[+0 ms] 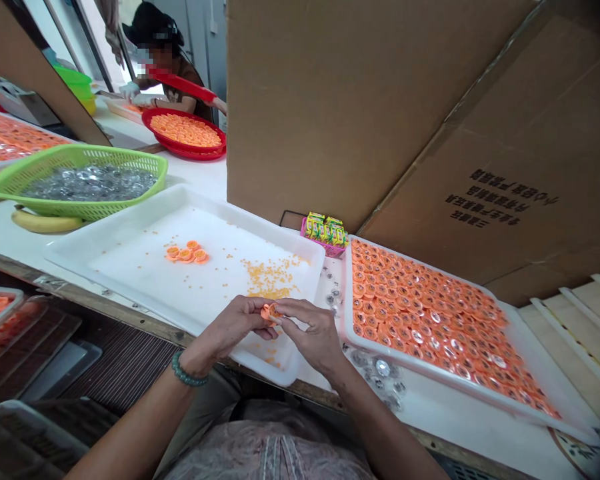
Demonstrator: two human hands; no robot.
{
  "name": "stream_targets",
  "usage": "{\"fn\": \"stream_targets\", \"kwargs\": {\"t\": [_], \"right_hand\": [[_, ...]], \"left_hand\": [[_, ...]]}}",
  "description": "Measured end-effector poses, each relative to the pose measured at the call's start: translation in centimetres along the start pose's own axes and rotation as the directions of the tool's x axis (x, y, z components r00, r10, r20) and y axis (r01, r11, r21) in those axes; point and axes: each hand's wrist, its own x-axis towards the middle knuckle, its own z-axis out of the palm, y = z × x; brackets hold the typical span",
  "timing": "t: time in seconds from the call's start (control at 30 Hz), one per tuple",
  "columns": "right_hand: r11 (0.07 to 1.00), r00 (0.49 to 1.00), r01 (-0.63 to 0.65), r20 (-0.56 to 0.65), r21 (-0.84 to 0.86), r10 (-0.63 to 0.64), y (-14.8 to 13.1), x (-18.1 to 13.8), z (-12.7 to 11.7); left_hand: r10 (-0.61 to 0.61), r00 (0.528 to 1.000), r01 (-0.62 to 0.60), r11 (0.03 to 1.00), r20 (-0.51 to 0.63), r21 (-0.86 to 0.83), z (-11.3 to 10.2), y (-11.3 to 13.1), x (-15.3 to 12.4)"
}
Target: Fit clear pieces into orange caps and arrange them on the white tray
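My left hand and my right hand meet over the near edge of a white tray, both pinched on one small orange round piece. A green bead bracelet circles my left wrist. On the tray lie three orange round pieces and a scatter of tiny orange crumbs. To the right, a second white tray is packed with several rows of orange pieces, some with clear centres.
A green basket of clear shiny parts and a banana sit at left. Loose clear parts lie between the trays. Cardboard walls rise behind. A person works at a red tray beyond.
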Motion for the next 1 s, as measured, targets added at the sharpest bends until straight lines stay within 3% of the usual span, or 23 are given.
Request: {"fn": "stream_targets", "kwargs": {"t": [0.33, 0.53, 0.73, 0.83, 1.0], "right_hand": [[0.93, 0.954, 0.288, 0.158, -0.229, -0.256, 0.6, -0.6, 0.2], [0.957, 0.972, 0.236, 0.032, -0.17, -0.234, 0.8, -1.0, 0.8], [0.982, 0.997, 0.056, -0.038, -0.178, -0.064, -0.3, -1.2, 0.9], [0.965, 0.998, 0.05, 0.041, -0.256, -0.041, -0.3, -1.5, 0.8], [0.875, 0.973, 0.206, 0.186, -0.439, -0.136, 0.1, -2.2, 0.8]], "left_hand": [[-0.008, 1.0, 0.008, 0.999, 0.002, 0.031, 0.3, 0.2, -0.2], [0.018, 0.999, -0.019, 0.999, -0.033, -0.034, 0.4, 0.5, -0.8], [-0.02, 0.997, 0.029, 0.99, -0.074, 0.135, 0.7, 0.9, -0.8], [-0.044, 0.996, 0.058, 0.982, -0.081, 0.18, 0.8, 0.7, -0.6], [-0.05, 0.995, 0.068, 0.97, -0.086, 0.233, 1.2, 0.3, -0.5]]}}
